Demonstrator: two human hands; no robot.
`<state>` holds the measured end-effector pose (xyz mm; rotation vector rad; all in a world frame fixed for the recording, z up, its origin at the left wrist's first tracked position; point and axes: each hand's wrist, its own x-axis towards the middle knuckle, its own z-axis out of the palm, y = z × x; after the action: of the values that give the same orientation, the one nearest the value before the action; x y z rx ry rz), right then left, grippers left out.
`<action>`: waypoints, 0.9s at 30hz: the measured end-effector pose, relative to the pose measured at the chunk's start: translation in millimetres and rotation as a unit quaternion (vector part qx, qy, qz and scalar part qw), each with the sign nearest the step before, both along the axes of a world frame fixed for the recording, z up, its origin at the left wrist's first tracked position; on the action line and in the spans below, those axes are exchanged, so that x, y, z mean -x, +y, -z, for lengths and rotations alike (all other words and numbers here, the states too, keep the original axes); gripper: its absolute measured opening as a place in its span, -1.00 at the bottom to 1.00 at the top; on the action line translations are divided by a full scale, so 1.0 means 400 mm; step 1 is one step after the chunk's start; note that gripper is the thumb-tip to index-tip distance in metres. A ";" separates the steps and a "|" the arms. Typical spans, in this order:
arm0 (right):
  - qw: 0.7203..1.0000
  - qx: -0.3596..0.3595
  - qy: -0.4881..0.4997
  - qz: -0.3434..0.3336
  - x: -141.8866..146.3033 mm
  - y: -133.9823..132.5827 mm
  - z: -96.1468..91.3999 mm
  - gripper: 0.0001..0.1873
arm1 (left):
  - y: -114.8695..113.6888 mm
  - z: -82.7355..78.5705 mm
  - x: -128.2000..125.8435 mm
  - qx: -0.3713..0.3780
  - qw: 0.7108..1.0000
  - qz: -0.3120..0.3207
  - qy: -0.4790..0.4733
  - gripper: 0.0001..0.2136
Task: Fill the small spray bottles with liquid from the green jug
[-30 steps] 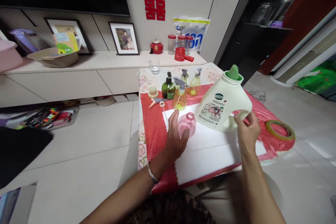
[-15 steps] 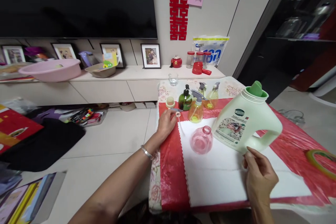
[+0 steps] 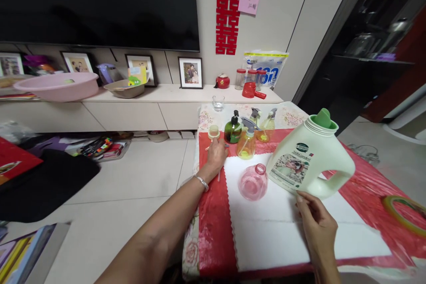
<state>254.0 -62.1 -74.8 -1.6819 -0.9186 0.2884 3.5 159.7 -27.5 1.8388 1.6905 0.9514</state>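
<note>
My left hand (image 3: 217,157) is closed around a grey spray head, mostly hidden by the fingers, with its thin clear tube (image 3: 218,175) hanging down. It is just in front of a pale cap (image 3: 213,132) on the red cover. My right hand (image 3: 317,224) is curled, thumb and fingers drawn together, with nothing visible in it. Just beyond its fingertips stands a pale green jug (image 3: 308,157) with a green spout. A pink bottle without a top (image 3: 253,183) is on the white cloth (image 3: 266,235) between my hands.
Behind the pink bottle are a yellow spray bottle (image 3: 246,145), a green pump bottle (image 3: 233,129) and two more spray bottles (image 3: 266,128). A glass cup (image 3: 218,103) stands farther back. A roll of tape (image 3: 389,208) lies at the right, on the red cover (image 3: 213,230).
My left hand has turned and lowered slightly with the spray head, whose round collar is now hidden. My right hand has shifted left along the front of the jug. The view has moved slightly.
</note>
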 end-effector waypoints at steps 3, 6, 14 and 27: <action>1.000 -0.004 -0.023 -0.011 -0.004 0.002 0.007 -0.45 | -0.005 0.007 0.018 -0.003 0.997 -0.019 -0.081 -0.84; 0.998 -0.015 -0.050 -0.017 -0.006 0.000 0.007 -0.48 | -0.027 0.009 0.042 0.002 0.980 -0.041 -0.193 -0.82; 0.975 -0.014 -0.133 -0.175 0.101 0.008 -0.059 -0.48 | -0.138 -0.064 0.078 0.063 0.856 0.030 -0.512 -0.69; 0.960 -0.027 -0.200 -0.197 0.168 0.052 -0.005 -0.35 | -0.230 -0.301 -0.016 -0.107 0.733 0.127 -0.660 -0.69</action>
<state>186.7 -41.3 -72.9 -1.5222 -1.5554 0.1863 9.9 67.6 93.1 0.8633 0.4155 1.7333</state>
